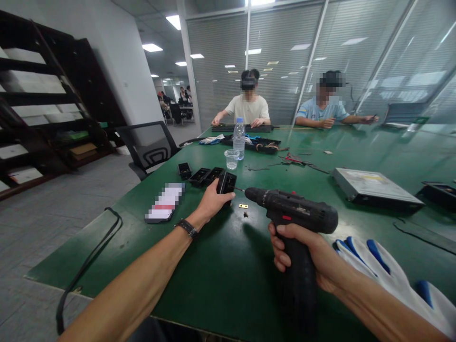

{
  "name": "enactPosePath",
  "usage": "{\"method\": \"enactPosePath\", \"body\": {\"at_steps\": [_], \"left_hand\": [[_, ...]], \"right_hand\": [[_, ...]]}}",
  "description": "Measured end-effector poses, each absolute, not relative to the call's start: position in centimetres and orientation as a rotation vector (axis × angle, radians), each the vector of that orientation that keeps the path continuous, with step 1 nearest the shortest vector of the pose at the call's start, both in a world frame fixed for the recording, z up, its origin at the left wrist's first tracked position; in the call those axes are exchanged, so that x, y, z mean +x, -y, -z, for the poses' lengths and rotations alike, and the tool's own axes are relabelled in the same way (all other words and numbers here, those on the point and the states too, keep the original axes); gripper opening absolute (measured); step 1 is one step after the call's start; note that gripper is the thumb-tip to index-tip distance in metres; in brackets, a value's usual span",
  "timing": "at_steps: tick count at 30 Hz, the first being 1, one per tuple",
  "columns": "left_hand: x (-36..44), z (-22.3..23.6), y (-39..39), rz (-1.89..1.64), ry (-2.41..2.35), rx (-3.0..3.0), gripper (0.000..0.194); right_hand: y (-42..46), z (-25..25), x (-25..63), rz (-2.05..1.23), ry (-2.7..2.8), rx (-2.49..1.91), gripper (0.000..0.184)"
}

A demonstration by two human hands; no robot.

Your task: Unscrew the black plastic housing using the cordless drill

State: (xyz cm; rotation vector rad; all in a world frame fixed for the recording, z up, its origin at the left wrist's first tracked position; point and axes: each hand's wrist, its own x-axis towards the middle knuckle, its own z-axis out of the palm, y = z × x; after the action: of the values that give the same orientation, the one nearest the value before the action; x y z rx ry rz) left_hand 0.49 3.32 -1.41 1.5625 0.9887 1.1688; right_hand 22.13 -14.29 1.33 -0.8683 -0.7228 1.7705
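Observation:
My right hand (299,244) is wrapped round the handle of a black cordless drill (292,206), its chuck facing left. The thin bit reaches the right side of a small black box (227,185); whether it touches a screw there I cannot tell. Gripping that box from the left and front is my left hand (212,204). Below the bit, a small brass-coloured plate (243,206) lies on the green table (213,270), and near it sits a little pile of dark small parts (245,214).
More black boxes (199,176) stand behind my left hand. Nearby are a phone (166,203), a plastic cup (232,159) and a water bottle (239,137). Gloves (388,270) and a flat metal device (375,187) lie to the right. Two people (248,102) sit across the table.

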Motion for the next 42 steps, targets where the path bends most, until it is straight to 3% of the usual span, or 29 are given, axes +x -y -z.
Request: {"method": "enactPosePath", "body": {"at_steps": [42], "left_hand": [[0.13,1.58,-3.65,-1.15,-1.025,1.568,0.049]], "right_hand": [[14.43,-1.71,21.98,-1.763,0.72,-0.884,0.014]]}}
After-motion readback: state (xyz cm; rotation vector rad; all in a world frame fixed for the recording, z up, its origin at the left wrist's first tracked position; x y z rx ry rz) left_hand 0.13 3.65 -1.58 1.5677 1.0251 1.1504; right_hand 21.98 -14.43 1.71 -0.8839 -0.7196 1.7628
